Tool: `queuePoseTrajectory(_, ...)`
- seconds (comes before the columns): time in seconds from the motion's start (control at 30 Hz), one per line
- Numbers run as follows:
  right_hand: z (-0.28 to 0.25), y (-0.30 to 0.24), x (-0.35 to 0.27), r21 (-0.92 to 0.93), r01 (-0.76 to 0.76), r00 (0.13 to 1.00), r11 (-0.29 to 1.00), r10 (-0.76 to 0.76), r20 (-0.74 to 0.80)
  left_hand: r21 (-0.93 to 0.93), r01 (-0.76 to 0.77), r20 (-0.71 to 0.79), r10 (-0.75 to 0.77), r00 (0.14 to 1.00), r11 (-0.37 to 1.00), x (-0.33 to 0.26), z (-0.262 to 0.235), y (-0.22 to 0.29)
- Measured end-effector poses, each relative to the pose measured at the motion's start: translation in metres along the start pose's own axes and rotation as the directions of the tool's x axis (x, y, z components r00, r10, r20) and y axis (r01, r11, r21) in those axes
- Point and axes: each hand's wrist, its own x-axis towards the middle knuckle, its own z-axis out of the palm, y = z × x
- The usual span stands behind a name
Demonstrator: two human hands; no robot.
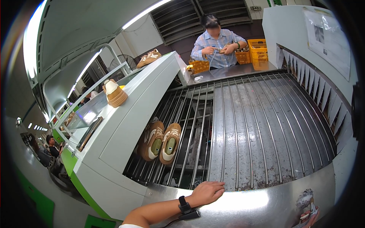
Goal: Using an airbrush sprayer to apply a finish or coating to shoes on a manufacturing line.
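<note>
Two tan shoes ride the conveyor; left hand rests flat, fingers together.

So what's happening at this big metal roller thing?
A pair of tan shoes lies on the rod conveyor. The person's left hand rests flat on its steel front edge, holding nothing. The right hand, barely in view at the corner, grips a small object. Across the belt, a co-worker handles something beside yellow baskets.

Conveyor: I saw a metal rod belt filling the frame's centre.
On it: two tan shoes, centre-left, side by side.
</note>
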Motion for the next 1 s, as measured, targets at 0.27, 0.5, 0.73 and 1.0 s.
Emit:
queuePoseTrajectory(0.27,0.004,-0.004,-0.001,0.025,-0.013,0.999,1.0,0.014,-0.051,-0.008,-0.02,-0.002,0.02,1.0,1.0,-0.001,-0.003,0.001)
queuePoseTrajectory(0.5,-0.001,0.003,0.002,0.004,0.016,1.0,1.0,-0.016,0.003,-0.018,0.04,0.001,-0.04,0.999,0.999,-0.001,-0.008,0.005)
queuePoseTrajectory(0.73,0.001,-0.001,0.001,0.034,-0.014,1.0,0.999,0.014,-0.006,0.007,0.07,-0.027,-0.07,0.997,0.998,-0.001,-0.002,0.002)
queuePoseTrajectory(1.0,0.0,-0.001,0.0,0.006,0.024,1.0,1.0,-0.024,0.007,-0.012,0.075,-0.05,-0.075,0.996,0.997,-0.001,-0.002,0.003)
